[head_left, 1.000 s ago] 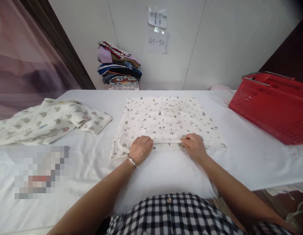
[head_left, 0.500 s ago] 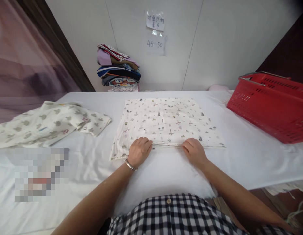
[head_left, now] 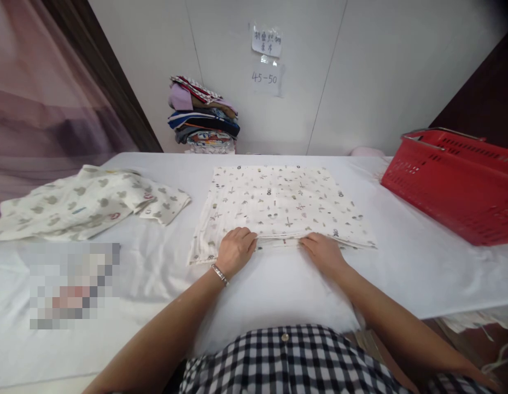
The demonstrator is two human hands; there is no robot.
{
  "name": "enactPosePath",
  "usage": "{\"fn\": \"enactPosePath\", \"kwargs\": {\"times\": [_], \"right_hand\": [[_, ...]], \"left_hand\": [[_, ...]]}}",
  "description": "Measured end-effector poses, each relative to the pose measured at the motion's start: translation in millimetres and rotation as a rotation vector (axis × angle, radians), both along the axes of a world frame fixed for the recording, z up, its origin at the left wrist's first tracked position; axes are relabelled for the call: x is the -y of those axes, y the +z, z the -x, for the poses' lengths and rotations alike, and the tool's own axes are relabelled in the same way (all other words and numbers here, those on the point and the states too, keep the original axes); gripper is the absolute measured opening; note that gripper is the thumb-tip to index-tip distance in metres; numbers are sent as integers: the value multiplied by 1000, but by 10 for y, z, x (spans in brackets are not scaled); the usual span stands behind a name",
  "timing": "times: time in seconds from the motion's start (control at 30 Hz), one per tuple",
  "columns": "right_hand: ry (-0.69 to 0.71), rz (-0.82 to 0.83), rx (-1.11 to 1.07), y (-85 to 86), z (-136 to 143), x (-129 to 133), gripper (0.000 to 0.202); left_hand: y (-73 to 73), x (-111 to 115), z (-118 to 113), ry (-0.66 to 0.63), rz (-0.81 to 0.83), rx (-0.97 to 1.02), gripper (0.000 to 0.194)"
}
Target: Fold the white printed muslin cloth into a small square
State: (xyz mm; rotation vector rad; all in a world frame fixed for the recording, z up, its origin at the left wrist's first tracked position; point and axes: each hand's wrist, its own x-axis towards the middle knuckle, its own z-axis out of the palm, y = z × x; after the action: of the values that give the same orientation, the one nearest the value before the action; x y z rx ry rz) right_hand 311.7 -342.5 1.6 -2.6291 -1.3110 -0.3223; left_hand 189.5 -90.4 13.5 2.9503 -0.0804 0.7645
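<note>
When looked at from the left edge of the white-covered worktop (head_left: pixel 163 284), first a soft white cloth with grey blobs (head_left: pixel 110 197), bunched up near the far left corner, maybe put there to be out of the way. Nearer the front, a blurred thing (head_left: pixel 75 287), too fuzzy to name. Just past the far edge, a stack of folded coloured cloths (head_left: pixel 202 123), piled flat, maybe to save room. Next, a left hand (head_left: pixel 237 250) with a silver bracelet (head_left: pixel 220 274), with fingers curled close, holding the near edge of a thin white cloth with tiny pictures (head_left: pixel 274 202), spread flat across the middle of the worktop. Up behind, two white paper notes (head_left: pixel 266 42). Then a right hand (head_left: pixel 322 253), with fingers pinched narrow on the same edge, well apart from the left one, likely to keep the edge straight. At the right edge, a red plastic basket with holes (head_left: pixel 454 186).
</note>
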Motion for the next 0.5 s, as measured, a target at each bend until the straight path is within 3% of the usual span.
{"fn": "enactPosePath", "kwargs": {"times": [0.13,0.3,0.5], "right_hand": [[2,-56,-29,18,-56,-34,26],[98,64,-22,55,-69,-57,21],[154,5,-49,57,43,109,23]], "left_hand": [[-20,-6,5,-20,20,1,16],[-19,-3,12,-29,21,6,16],[-20,0,26,-29,10,15,15]]}}
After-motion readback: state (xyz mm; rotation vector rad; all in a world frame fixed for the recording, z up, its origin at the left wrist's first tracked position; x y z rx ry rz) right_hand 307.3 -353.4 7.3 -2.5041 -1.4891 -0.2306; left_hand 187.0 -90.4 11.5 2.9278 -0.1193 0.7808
